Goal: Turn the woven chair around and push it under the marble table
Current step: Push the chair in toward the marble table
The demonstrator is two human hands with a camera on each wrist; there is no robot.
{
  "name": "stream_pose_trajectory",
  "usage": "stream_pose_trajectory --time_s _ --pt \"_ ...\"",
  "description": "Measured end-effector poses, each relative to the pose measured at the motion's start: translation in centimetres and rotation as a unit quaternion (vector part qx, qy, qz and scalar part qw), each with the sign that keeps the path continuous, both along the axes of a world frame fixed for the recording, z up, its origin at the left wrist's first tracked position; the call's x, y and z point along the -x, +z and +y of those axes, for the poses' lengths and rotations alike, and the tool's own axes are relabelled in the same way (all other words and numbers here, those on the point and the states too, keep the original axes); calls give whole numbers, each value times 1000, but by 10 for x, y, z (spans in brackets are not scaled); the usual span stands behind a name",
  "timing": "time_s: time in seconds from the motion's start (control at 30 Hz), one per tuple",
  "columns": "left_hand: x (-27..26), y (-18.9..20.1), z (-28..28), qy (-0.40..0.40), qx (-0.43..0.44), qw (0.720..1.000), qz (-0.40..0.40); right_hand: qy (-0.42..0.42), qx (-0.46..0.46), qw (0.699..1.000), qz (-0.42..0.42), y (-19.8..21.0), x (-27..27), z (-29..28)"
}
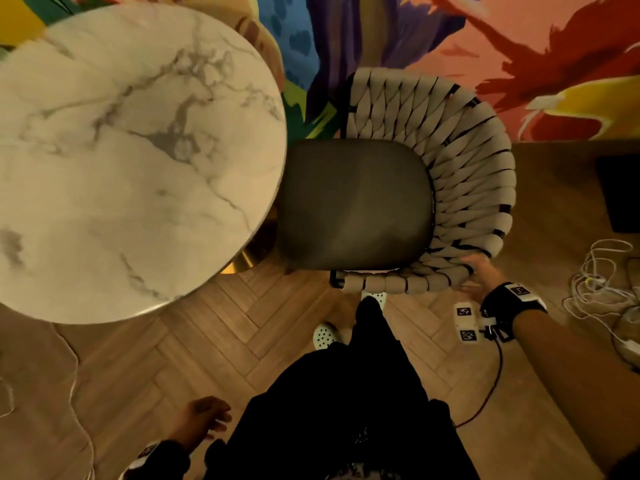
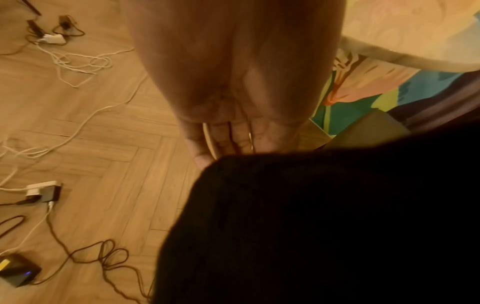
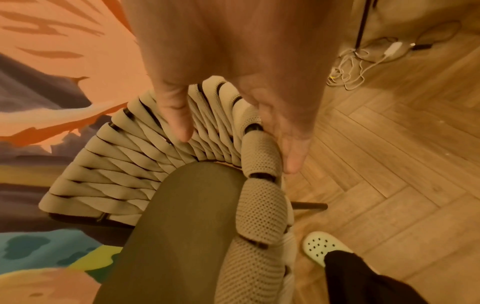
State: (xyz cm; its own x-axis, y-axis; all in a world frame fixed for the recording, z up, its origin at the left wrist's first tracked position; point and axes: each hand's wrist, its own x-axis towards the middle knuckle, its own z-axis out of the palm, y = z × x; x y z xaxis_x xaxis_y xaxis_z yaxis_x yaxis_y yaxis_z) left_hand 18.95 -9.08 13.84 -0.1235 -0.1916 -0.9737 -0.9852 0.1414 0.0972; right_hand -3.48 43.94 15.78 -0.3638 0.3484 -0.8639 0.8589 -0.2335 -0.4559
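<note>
Already the woven chair [image 1: 429, 174] faces the marble counter [image 1: 131, 157], seat beside its rim, not under; right hand [image 1: 479, 271] grip spread over the backrest, left hand [image 1: 204, 415] idle, fingers loose.

Beige woven chair [image 1: 460, 188], grey-veined white marble table [image 1: 121, 161]

dim warm amber light, soft motion blur throughout, wide-angle bending at the edges
</note>
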Motion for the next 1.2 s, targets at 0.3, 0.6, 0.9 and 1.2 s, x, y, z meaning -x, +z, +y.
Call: stream_pose_trajectory --time_s 0.3,0.6,0.9,1.2 --pt "51 5 27 5 34 999 0 160 -58 980 -103 -6 78 54" --pt "224 32 86 -5 46 992 120 139 -191 972 -21 25 242 140" --pt "294 61 136 -3 62 982 180 324 -151 934 -15 -9 352 119" --pt "276 38 140 -2 42 997 61 325 -125 937 -39 -25 364 98"
